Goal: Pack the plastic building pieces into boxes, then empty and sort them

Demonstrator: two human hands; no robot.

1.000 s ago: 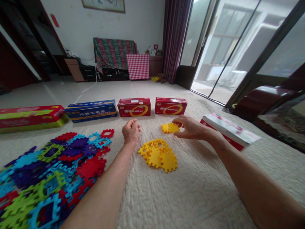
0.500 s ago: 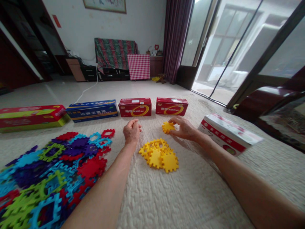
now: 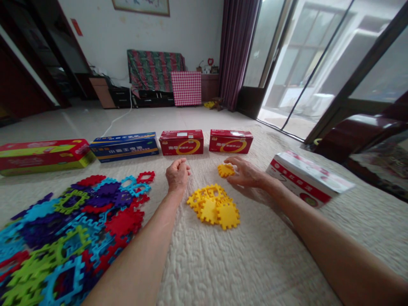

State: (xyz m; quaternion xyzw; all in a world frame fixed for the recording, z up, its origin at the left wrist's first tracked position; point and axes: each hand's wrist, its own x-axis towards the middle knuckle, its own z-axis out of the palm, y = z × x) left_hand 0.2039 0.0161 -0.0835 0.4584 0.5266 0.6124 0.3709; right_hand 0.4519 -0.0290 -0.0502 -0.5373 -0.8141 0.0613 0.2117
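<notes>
My right hand (image 3: 244, 172) is at a yellow notched plastic tile (image 3: 225, 171), thumb and fingers spread apart around its near side. The tile looks low and flat on the quilted cover, just beyond a small pile of yellow tiles (image 3: 208, 210). Some tiles in that pile are solid and some have open middles. To the left of the pile, my left hand (image 3: 177, 174) rests in a loose fist, and nothing shows in it. A large heap of red, blue, purple and green notched tiles (image 3: 124, 221) spreads to the left of my left forearm.
Along the far side stand a red-and-yellow box (image 3: 44, 155), a blue box (image 3: 124, 146) and two red boxes, one left (image 3: 181, 142) and one right (image 3: 231, 141). A white-and-red box (image 3: 306, 180) sits beyond my right forearm. Quilted cloth (image 3: 255, 259) covers the surface.
The yellow tile at my right hand has tipped from facing me to lying flatter, and my fingers have loosened from it. My left hand stays in place.
</notes>
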